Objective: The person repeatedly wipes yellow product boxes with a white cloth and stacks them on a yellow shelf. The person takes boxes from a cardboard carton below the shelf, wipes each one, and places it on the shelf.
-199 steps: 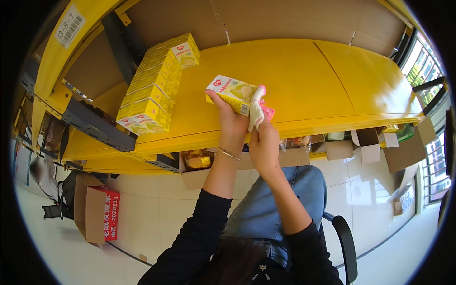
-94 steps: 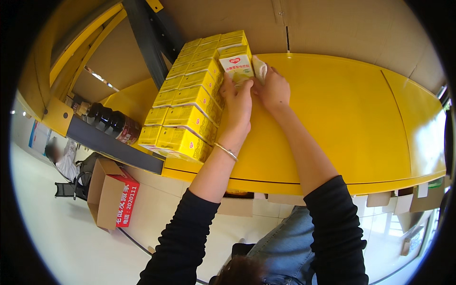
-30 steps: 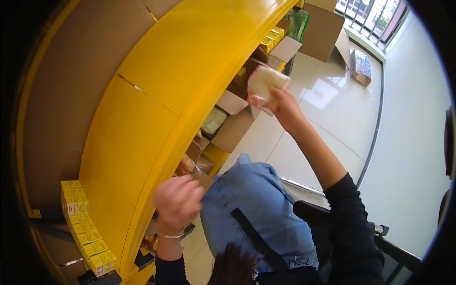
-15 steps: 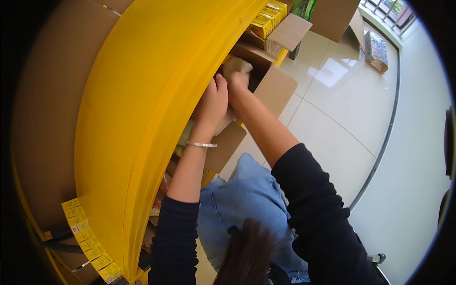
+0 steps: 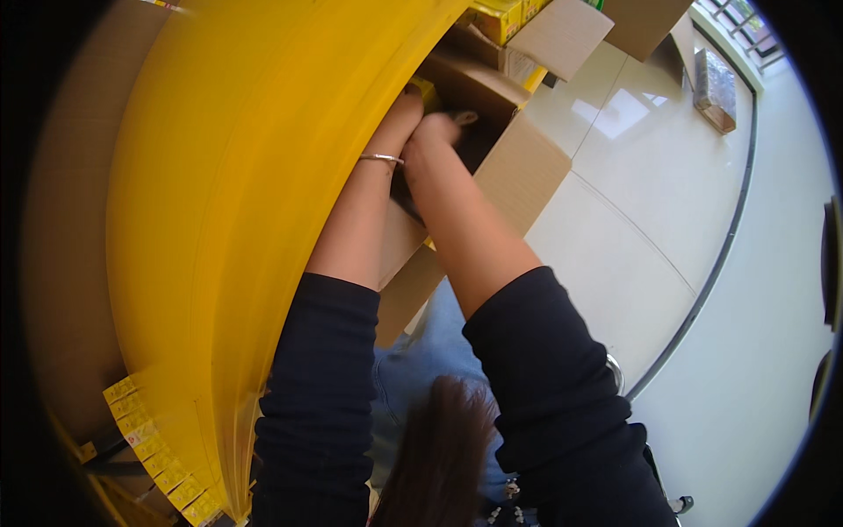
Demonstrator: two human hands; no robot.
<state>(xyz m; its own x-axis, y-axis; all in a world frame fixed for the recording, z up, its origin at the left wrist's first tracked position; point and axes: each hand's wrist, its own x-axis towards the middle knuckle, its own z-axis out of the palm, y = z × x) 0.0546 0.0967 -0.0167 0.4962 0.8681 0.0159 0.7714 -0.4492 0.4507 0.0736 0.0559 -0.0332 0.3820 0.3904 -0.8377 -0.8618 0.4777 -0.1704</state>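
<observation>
Both my arms reach into an open cardboard box (image 5: 527,176) below the yellow shelf edge. My right hand (image 5: 435,132) is curled inside the box and blurred. A pale, greyish thing (image 5: 464,117) sticks out just past its knuckles, its kind not clear. My left hand (image 5: 404,112) is deeper in, against the shelf edge and touching or nearly touching the right hand; its fingers are hidden. Beside the left fingers a bit of a yellow thing (image 5: 425,93) shows in the box. A silver bracelet (image 5: 382,158) circles my left wrist.
A yellow shelf panel (image 5: 219,220) fills the left and overhangs the box. Yellow packs (image 5: 496,19) and a raised cardboard flap (image 5: 562,39) lie beyond it. A row of small yellow boxes (image 5: 154,452) lines the lower left. A wrapped bundle (image 5: 716,92) rests on the tiled floor.
Both hands have pushed further into the box, the left more so, its fingers now out of sight. The pale thing in the right hand has sunk lower and is mostly hidden. The view has shifted slightly.
</observation>
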